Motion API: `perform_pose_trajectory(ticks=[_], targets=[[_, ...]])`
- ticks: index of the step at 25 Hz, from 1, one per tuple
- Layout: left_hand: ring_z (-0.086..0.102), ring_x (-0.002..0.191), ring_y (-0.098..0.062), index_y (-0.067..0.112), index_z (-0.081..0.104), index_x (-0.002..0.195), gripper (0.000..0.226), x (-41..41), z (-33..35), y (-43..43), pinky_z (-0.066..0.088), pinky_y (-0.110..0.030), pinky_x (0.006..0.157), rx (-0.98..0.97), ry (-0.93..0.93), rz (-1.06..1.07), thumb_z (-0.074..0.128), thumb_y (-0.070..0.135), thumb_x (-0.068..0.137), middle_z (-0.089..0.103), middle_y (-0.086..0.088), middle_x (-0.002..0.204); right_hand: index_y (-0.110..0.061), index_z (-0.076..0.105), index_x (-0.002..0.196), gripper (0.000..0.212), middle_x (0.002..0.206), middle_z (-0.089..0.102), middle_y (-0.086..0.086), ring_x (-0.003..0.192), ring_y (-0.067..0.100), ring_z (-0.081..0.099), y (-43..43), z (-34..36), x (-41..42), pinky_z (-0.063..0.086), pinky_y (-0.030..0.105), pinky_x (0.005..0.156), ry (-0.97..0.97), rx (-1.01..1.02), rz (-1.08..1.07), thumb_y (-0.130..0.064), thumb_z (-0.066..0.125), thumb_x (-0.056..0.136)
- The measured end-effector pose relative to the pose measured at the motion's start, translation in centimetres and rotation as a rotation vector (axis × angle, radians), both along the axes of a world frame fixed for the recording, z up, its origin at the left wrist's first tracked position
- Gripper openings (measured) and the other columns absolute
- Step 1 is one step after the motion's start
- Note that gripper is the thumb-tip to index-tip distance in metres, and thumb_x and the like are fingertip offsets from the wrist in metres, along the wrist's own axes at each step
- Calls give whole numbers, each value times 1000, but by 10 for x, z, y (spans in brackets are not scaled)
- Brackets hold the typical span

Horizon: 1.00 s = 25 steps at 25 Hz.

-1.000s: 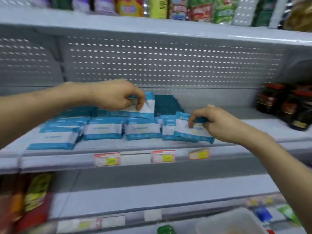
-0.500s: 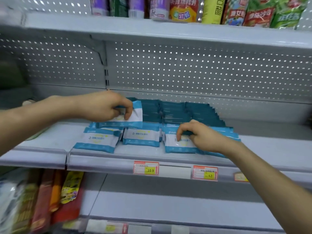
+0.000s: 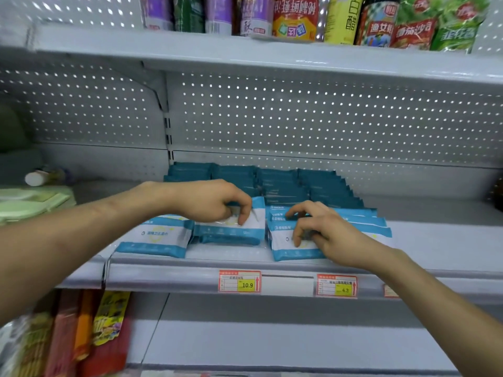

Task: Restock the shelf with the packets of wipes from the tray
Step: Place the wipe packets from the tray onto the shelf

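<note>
Pinching a packet of wipes (image 3: 239, 229) by its upper edge, the left hand (image 3: 209, 202) holds it tilted just above the shelf (image 3: 441, 240), apparently to seat it in the gap beneath the hand. Beside it, the right hand (image 3: 329, 232) curls thumb and fingers round the front packet (image 3: 288, 248) of the adjacent row, probably to steady and align that row. Stocked packets (image 3: 321, 183) lie beyond both hands. The tray is out of view.
</note>
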<state>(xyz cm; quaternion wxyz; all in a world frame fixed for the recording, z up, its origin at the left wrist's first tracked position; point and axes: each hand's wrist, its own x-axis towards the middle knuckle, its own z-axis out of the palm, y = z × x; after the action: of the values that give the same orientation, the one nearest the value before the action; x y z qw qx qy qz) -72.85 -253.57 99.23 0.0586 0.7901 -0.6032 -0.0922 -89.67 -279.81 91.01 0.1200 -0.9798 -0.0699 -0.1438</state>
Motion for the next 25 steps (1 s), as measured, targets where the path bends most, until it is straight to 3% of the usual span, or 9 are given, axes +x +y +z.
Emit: perform_pose_trajectory(ticks=[3,9,13,16,19,22,25], targets=[[60,90,-23,35,65,95,26,-1,-11,-13,51,-49,85,33,6,-17,51,13,95,65,0,97,-35,67,86,51,136,46,-21,128,11,43,2,2,-2,42,38,105,-3,16,-14,12,50,87],[55,105,-14,30,70,93,28,4,-33,-21,46,-43,97,58,-13,-51,50,12,99,56,9,109,-38,66,87,38,131,51,-23,127,8,45,4,7,-9,37,46,107,-59,53,-24,-1,60,93],[41,120,-6,28,72,92,22,9,-34,-13,37,-26,101,-12,-57,-59,56,14,100,45,8,134,-37,67,92,42,132,51,-21,127,7,43,12,17,-3,36,45,109,-91,77,-9,4,57,90],[38,129,-5,33,71,100,17,24,-27,16,33,-18,104,-79,-78,-48,59,20,100,43,12,142,-33,67,102,41,131,52,-20,128,7,44,25,29,7,36,38,109,-128,98,10,5,56,91],[41,132,-2,36,67,115,17,48,-13,65,33,-27,113,-136,-117,11,62,28,100,47,15,141,-31,64,117,38,130,53,-20,129,2,44,45,40,18,32,20,106,-135,124,28,-1,58,95],[41,133,2,38,56,136,41,74,-4,119,29,-19,115,-67,-130,170,63,46,96,47,16,146,-30,55,137,36,136,49,-19,130,1,43,78,50,36,30,13,104,-88,105,25,-22,58,102],[32,140,1,37,32,155,86,93,-5,160,24,-17,117,39,-51,307,72,62,83,31,18,159,-24,40,152,60,149,42,-11,138,8,38,127,54,62,31,21,112,-8,15,12,-49,55,100]])
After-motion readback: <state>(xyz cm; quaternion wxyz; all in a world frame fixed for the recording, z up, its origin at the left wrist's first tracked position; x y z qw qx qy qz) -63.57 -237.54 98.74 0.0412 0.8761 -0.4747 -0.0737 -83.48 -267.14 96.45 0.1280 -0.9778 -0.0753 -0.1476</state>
